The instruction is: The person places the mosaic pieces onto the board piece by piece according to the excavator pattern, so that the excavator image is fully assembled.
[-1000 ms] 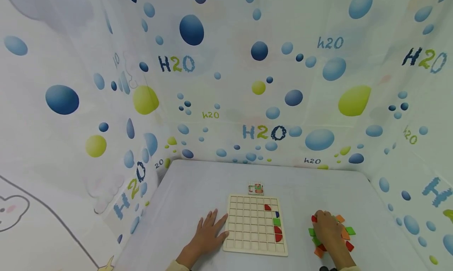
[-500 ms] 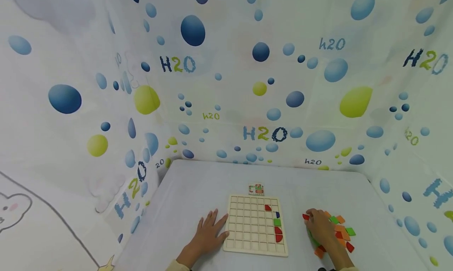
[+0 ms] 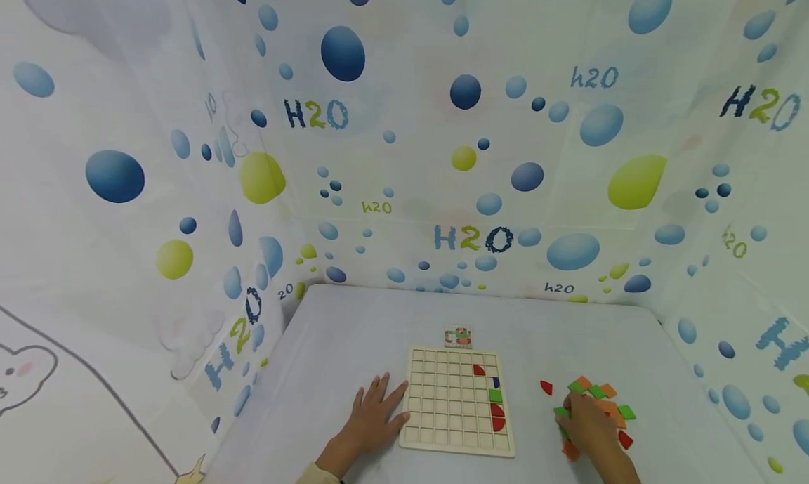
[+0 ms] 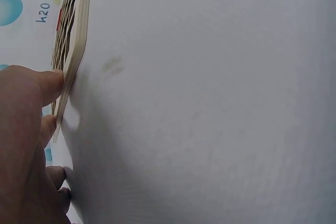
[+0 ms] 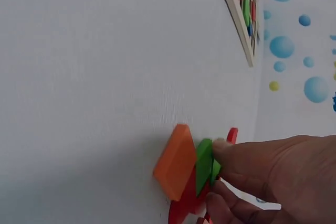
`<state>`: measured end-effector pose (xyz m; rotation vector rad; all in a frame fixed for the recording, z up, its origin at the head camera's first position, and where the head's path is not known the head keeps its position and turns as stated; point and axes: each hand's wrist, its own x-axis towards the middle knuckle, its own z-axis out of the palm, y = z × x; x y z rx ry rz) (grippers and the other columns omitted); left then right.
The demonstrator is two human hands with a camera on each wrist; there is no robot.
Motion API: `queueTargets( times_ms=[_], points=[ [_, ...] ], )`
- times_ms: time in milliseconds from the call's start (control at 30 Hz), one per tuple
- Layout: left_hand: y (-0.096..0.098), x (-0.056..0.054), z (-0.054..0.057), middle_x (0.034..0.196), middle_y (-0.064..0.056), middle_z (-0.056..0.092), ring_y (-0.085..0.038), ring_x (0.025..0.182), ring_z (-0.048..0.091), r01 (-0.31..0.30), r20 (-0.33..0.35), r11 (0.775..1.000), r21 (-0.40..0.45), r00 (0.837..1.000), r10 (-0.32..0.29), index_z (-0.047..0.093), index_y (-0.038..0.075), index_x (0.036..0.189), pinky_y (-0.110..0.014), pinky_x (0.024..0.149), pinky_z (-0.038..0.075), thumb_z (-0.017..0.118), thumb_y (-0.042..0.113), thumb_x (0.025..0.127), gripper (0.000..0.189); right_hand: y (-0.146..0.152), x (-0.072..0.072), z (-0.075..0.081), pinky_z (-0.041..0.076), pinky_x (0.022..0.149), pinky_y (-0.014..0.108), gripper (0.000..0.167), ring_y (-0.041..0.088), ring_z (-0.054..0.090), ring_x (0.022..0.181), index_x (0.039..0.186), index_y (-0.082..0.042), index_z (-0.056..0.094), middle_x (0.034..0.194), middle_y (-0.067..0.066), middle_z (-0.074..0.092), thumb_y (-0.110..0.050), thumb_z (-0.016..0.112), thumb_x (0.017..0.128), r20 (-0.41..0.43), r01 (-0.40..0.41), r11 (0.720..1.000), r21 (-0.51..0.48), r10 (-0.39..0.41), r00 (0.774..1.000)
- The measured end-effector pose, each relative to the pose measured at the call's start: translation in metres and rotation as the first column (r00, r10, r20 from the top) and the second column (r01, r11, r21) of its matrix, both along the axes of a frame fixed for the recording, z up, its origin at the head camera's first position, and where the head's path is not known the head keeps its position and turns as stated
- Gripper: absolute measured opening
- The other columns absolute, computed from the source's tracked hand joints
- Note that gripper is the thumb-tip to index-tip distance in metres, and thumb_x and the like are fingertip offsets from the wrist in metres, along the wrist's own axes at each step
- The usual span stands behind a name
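Tiles point(image 3: 605, 407) lie heaped to the right of the board point(image 3: 436, 400), the right hand point(image 3: 594, 428) bent over their left side. Its thumb seems to touch a green tile point(image 5: 203, 165), a finger close below; whether they pinch it, I cannot tell. The left hand point(image 3: 371, 417) lies with fingers spread, thumb and forefinger against the board's left edge. The step looks like singling out one tile, best done by taking opposite edges and sliding it clear; the orange tile point(image 5: 176, 163) just beside it could be dragged along. In the right wrist view the green tile's long axis runs nearly upright, its top leaning right. The red tile point(image 3: 546, 387) lies alone between board and heap, its long axis slanting from far left to near right.
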<state>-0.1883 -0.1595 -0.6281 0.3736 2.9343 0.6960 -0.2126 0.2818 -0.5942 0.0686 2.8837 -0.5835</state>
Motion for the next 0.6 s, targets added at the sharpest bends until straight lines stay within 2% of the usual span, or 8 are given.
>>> queueTargets(
  times_ms=[167, 333, 467, 600],
  points=[
    [0.001, 0.001, 0.000, 0.171, -0.024, 0.027, -0.049, 0.158, 0.023, 0.002, -0.001, 1.000, -0.007, 1.000, -0.002, 0.045, 0.022, 0.162, -0.076, 0.122, 0.014, 0.055, 0.056, 0.105, 0.066, -0.007, -0.003, -0.008, 0.051, 0.076, 0.057, 0.021, 0.030, 0.062, 0.090, 0.109, 0.000, 0.068, 0.098, 0.012, 0.067, -0.006, 0.078, 0.091, -0.049, -0.018, 1.000, -0.008, 0.017, 0.999],
    [0.001, 0.000, 0.000, 0.171, -0.023, 0.028, -0.049, 0.158, 0.023, 0.002, 0.001, 1.000, -0.013, 1.000, -0.002, 0.045, 0.023, 0.162, -0.076, 0.122, 0.015, 0.056, 0.055, 0.105, 0.066, -0.010, -0.005, -0.017, 0.049, 0.077, 0.057, 0.024, 0.036, 0.065, 0.099, 0.112, -0.008, 0.069, 0.107, 0.015, 0.067, -0.005, 0.079, 0.090, -0.076, -0.023, 0.999, -0.035, 0.020, 0.997],
    [0.001, 0.000, 0.002, 0.171, -0.023, 0.028, -0.049, 0.158, 0.023, 0.001, 0.002, 1.000, -0.009, 1.000, -0.001, 0.045, 0.022, 0.161, -0.076, 0.122, 0.015, 0.056, 0.054, 0.105, 0.065, -0.012, -0.008, -0.025, 0.050, 0.079, 0.055, 0.024, 0.032, 0.064, 0.099, 0.114, -0.006, 0.067, 0.107, 0.013, 0.067, -0.006, 0.078, 0.093, -0.117, -0.022, 0.997, -0.079, 0.012, 0.993],
    [0.002, 0.001, 0.002, 0.171, -0.023, 0.028, -0.049, 0.158, 0.024, -0.002, 0.001, 1.000, -0.017, 1.000, 0.002, 0.045, 0.023, 0.161, -0.076, 0.122, 0.015, 0.056, 0.054, 0.105, 0.065, -0.018, -0.009, -0.030, 0.054, 0.085, 0.060, 0.026, 0.031, 0.065, 0.104, 0.118, -0.002, 0.066, 0.109, 0.013, 0.067, -0.007, 0.077, 0.094, -0.157, -0.037, 0.993, -0.114, 0.019, 0.987]
  ],
)
